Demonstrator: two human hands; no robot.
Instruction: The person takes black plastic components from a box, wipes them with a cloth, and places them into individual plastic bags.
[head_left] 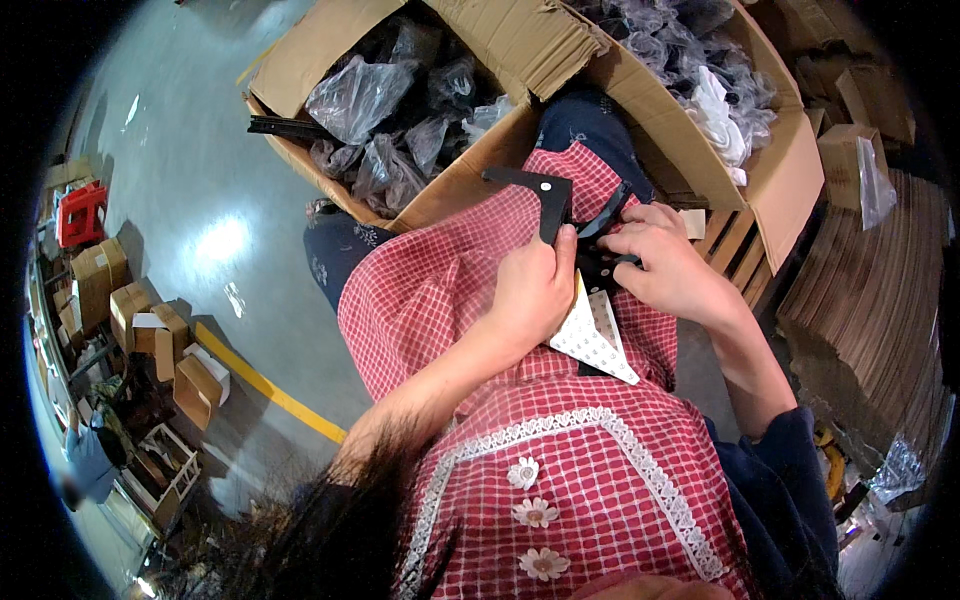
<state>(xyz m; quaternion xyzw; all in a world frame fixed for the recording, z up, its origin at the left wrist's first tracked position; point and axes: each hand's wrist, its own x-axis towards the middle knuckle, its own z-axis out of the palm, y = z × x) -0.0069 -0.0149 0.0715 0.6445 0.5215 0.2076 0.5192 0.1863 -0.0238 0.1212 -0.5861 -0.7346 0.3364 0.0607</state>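
Over my lap, on a red checked apron (420, 290), my left hand (535, 285) is closed around a flat black L-shaped bracket (550, 195). Its short arm points left and has a pale round spot at the corner. Below that grip hangs a white sheet with small printed marks (590, 335), folded to a point. My right hand (665, 260) is just to the right, its fingers bent in on dark parts beside the bracket. What those fingers pinch is mostly hidden. A black strip (607, 212) sticks up between the two hands.
Ahead stands an open carton (420, 205) of plastic-wrapped dark parts. A second open carton (720, 180) of clear bags stands at right, near a wooden pallet (730, 245). Stacked flat cardboard (860, 300) lies far right. Small boxes (150, 320) and a red stool-like item (82, 213) are left.
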